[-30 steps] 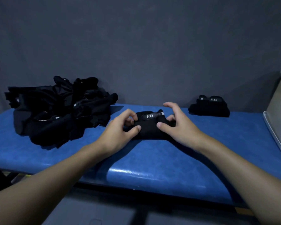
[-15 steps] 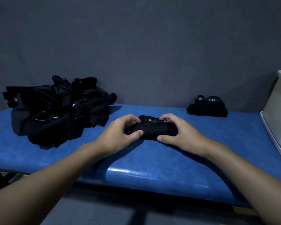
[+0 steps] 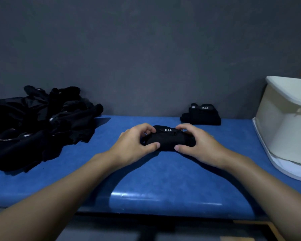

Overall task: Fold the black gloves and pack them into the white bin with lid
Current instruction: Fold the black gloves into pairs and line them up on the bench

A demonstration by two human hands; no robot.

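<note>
Now both hands' fingers [image 3: 150, 129] clamp the folded black glove bundle [image 3: 169, 139] (white "5.11" tag up).

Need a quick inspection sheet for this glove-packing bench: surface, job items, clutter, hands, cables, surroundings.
Surface: blue padded bench, glossy front edge.
Job's things: folded black glove bundle marked 5.11 at centre; second folded black bundle behind it, rightward; loose pile of black gloves at left; white plastic bin at right edge, white lid apparently beneath it.
Clutter: nothing seen.
Grippers: left hand and right hand grip the centre bundle, one each end.
Cables: nothing seen.
Surroundings: dark grey wall behind.
</note>
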